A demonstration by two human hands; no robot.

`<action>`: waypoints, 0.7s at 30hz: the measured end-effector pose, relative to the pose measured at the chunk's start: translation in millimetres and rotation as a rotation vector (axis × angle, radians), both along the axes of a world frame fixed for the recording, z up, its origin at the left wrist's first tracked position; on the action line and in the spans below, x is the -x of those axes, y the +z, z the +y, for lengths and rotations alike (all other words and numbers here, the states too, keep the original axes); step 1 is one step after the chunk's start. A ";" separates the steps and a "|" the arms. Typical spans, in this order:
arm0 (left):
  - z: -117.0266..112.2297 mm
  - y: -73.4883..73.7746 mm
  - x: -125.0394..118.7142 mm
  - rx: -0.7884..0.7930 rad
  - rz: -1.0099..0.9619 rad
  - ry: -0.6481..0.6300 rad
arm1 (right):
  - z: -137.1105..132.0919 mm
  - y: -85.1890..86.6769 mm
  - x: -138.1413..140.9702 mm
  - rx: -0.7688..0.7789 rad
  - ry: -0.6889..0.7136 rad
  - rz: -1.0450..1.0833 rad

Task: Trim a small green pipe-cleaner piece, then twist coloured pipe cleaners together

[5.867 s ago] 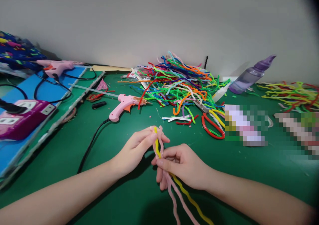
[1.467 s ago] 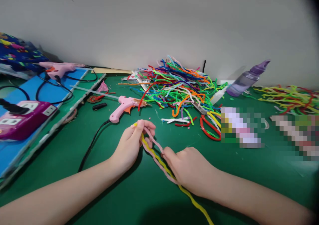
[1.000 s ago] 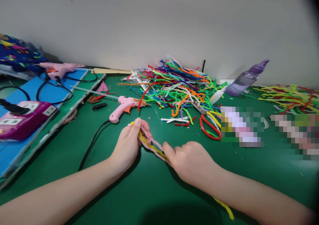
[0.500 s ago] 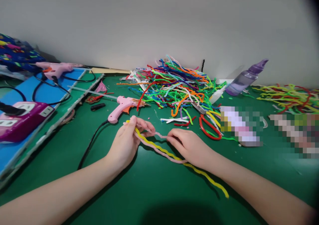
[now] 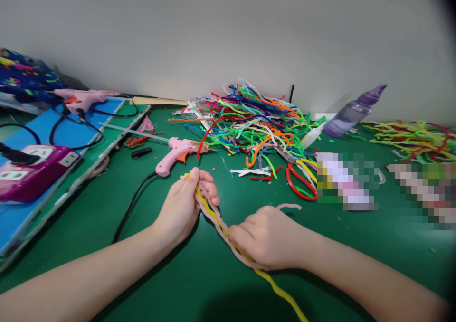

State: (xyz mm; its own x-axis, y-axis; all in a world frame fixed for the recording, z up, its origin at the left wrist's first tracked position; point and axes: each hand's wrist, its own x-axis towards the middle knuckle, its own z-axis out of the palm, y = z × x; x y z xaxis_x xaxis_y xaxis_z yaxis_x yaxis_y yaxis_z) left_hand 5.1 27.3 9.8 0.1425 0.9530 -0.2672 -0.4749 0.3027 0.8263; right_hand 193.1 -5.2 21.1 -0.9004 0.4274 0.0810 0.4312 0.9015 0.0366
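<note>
Closest of all, the tail of the yellow strand runs off the near edge, loose over the green table. Two pink strands lie along it, slanting between the hands in the middle. The right hand is curled closed around at least one pink strand, whose end pokes out beyond the wrist; whether it also clamps the yellow one is hidden. A little farther and to the left, the left hand pinches all three near their far ends, thumb on top. If that thumb eased, the strands would probably slide apart; a harder pull from the right could drag one out or kink its core, and the long free tails might tangle. Just past the left hand lies a pink glue gun, tip pointing right; a knuckle straying far could brush it, and it may be hot. Its cord curves near behind the left forearm and could snag. White strips and red-handled scissors lie beyond the right hand, with a power strip far out left. Behind these, a tangled pile blocks the way to the wall, a white bottle and a purple bottle at its right.
</note>
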 end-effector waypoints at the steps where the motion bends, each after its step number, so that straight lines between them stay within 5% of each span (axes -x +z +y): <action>1: -0.2 0.1 -0.6 -0.002 0.005 -0.006 | 0.0 1.8 -0.2 0.010 0.023 -0.001; 7: 2.9 -0.1 -1.9 -0.044 -0.095 -0.018 | -2.3 2.2 1.7 0.082 0.001 -0.018; 15: 8.8 -4.7 2.7 -0.089 -0.104 0.007 | 22.3 -2.6 -7.5 0.328 -0.560 0.241; 21: -2.9 -6.5 5.0 -0.245 0.064 -0.017 | 38.7 -6.8 -15.3 0.335 -0.715 0.341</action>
State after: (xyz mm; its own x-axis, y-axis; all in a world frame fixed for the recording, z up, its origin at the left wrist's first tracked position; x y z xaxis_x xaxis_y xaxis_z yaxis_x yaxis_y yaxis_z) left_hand 0.1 24.4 3.3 0.1493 0.9881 -0.0378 -0.4158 0.0974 0.9042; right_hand 208.4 33.5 14.2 -0.3549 0.9325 0.0668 0.8388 0.3491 -0.4176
